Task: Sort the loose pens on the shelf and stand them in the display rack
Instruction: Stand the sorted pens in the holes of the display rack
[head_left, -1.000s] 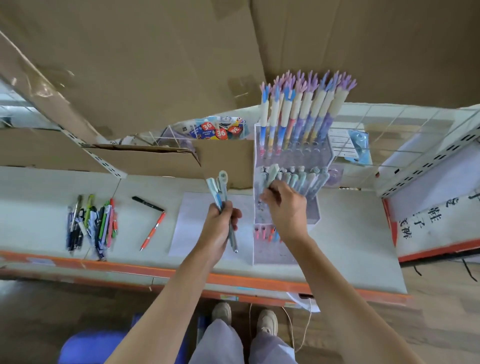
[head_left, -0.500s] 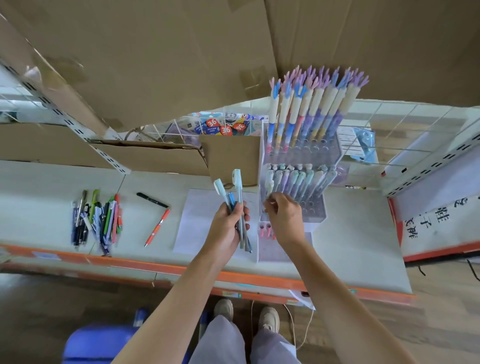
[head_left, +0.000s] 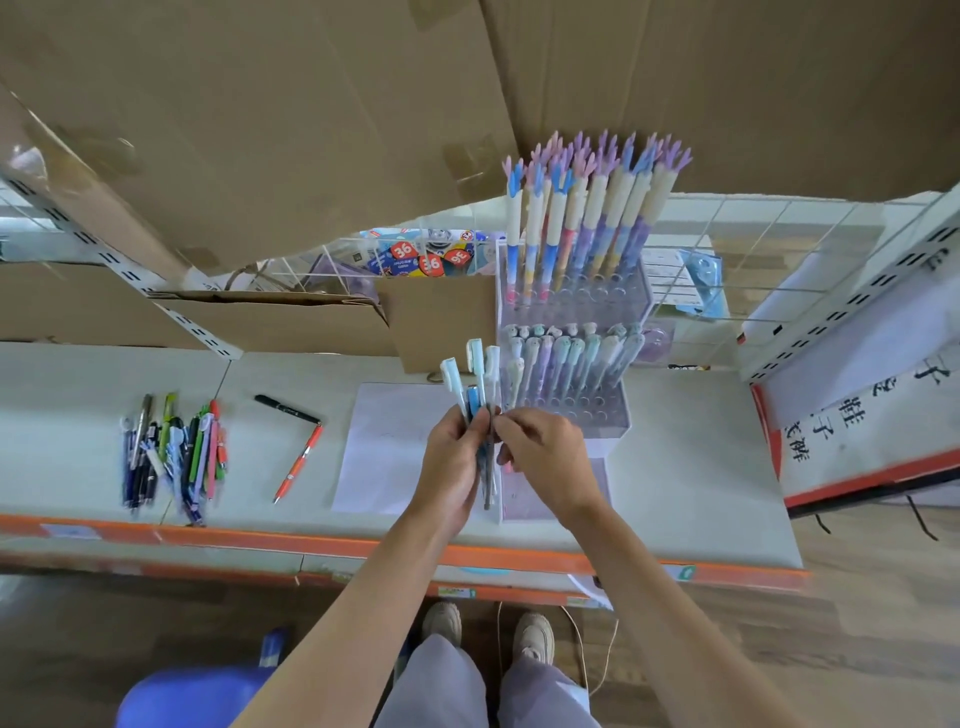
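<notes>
My left hand (head_left: 451, 462) grips a small bundle of pale blue and white pens (head_left: 475, 374), caps up, just left of the clear tiered display rack (head_left: 613, 415). My right hand (head_left: 545, 460) has come beside it and pinches one pen of the bundle with thumb and fingertips. The rack's middle tier holds a row of pastel pens (head_left: 566, 358); its top tier holds tall pens with purple and blue tops (head_left: 587, 218). A pile of loose pens (head_left: 174, 452) lies at the shelf's left, with a black pen (head_left: 285, 408) and an orange pen (head_left: 298, 462) apart from it.
A white paper sheet (head_left: 387, 447) lies on the shelf under my hands. An open cardboard box (head_left: 291, 322) stands behind, with a wire basket of packets (head_left: 421, 257) beyond it. The shelf's orange front edge (head_left: 260, 538) runs below. A blue stool (head_left: 192, 696) stands at floor level.
My right hand left the rack's middle tier, where it stood a pen, and moved left to the bundle held by my left hand. The bundle shifted slightly right.
</notes>
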